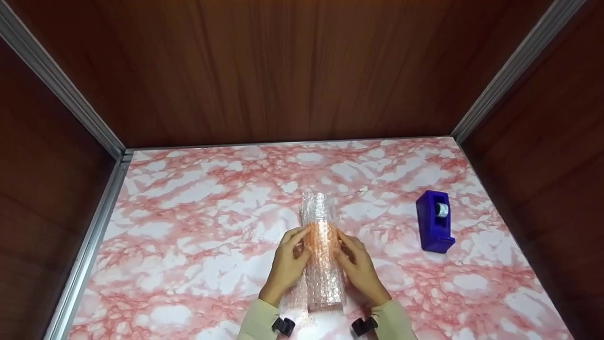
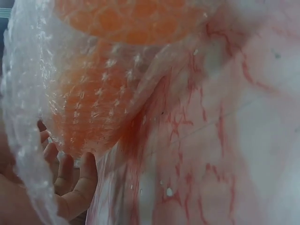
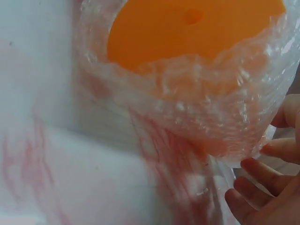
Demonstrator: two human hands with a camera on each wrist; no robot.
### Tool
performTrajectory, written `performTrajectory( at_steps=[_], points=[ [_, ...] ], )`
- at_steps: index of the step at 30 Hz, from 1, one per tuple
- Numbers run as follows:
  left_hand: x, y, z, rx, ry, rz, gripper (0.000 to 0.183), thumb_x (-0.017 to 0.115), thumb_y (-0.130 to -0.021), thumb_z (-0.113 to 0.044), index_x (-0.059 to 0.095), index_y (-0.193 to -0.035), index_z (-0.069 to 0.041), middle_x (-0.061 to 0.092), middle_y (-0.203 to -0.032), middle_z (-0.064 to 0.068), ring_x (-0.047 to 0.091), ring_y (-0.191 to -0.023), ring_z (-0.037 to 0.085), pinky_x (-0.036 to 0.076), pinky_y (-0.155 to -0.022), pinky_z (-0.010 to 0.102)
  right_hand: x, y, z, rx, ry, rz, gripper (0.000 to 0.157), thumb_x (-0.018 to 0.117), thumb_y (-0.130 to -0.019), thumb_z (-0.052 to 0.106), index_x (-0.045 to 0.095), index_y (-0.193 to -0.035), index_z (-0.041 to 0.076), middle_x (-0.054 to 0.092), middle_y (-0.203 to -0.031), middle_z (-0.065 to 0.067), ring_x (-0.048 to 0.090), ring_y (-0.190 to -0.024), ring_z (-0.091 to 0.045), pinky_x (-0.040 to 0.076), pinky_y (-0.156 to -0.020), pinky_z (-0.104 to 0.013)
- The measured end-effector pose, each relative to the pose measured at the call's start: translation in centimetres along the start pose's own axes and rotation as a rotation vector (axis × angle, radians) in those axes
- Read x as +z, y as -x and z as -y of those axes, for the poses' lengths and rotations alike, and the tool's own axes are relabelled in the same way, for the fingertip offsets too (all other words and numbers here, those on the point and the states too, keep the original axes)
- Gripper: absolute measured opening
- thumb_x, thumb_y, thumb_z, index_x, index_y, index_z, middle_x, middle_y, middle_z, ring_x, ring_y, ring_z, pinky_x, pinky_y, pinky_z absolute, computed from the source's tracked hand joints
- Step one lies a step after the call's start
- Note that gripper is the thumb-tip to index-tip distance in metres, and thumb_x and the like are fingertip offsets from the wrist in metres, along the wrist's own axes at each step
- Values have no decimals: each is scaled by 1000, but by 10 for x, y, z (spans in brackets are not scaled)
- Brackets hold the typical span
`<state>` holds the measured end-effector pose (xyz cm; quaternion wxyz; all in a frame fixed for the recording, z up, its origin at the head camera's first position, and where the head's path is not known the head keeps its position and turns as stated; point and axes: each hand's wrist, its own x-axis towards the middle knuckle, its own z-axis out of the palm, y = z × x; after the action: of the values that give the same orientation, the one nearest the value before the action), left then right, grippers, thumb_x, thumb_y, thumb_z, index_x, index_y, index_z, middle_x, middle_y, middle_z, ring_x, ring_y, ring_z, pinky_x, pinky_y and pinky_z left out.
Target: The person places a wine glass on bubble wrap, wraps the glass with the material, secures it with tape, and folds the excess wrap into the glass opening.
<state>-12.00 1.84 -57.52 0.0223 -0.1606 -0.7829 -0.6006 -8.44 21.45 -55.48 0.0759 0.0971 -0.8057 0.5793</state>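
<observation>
A person's left hand [image 1: 287, 262] and right hand [image 1: 359, 267] hold a roll of clear bubble wrap [image 1: 325, 295] from either side, at the near middle of a red-and-white marbled tabletop [image 1: 188, 264]. Each hand's grip is clamped on the wrap, fingers curved against it. Inside lies an orange object [image 3: 197, 40] with a rounded end. A blue-purple tape dispenser [image 1: 430, 226] stands well apart, to the right.

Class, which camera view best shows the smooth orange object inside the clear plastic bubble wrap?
Right wrist: part of the smooth orange object shows bare inside the clear plastic bubble wrap. The left wrist view shows it close but veiled by bubbles; the head view, only orange colour through the wrap.
</observation>
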Motion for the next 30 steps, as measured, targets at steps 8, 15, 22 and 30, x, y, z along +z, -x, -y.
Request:
performTrajectory(
  at_steps=[8,15,22,30],
  points=[
    [3,1,3,36,55,-10,46,66,-96,-6,58,-141,-10,50,-140,9,59,-106,22,54,-86,37,-3,4,-2,5,-81,51,53,56,-101,0,39,-151,-3,54,-136,-23,60,-113,-38,54,-91,-37],
    [7,0,-1,31,72,-6,50,66,-95,-2,56,-142,-10,49,-138,7,57,-99,21,55,-82,30,-5,3,3,69,11,35,47,53,-104,6,44,-150,3,59,-133,-21,61,-115,-34,50,-95,-48],
    [8,0,-6,-17,55,24,56,65,-91,4,54,-144,-12,44,-142,7,56,-87,15,55,-72,27,-4,-2,-7,155,-137,86,47,54,-105,16,41,-150,6,52,-141,-23,55,-125,-34,49,-98,-43],
    [5,-5,-8,32,-10,72,52,68,-97,-14,52,-146,-11,45,-143,5,54,-91,14,56,-76,29,1,0,-33,141,-138,97,48,51,-107,21,35,-151,11,54,-140,-22,56,-124,-32,50,-96,-39]
  ],
)
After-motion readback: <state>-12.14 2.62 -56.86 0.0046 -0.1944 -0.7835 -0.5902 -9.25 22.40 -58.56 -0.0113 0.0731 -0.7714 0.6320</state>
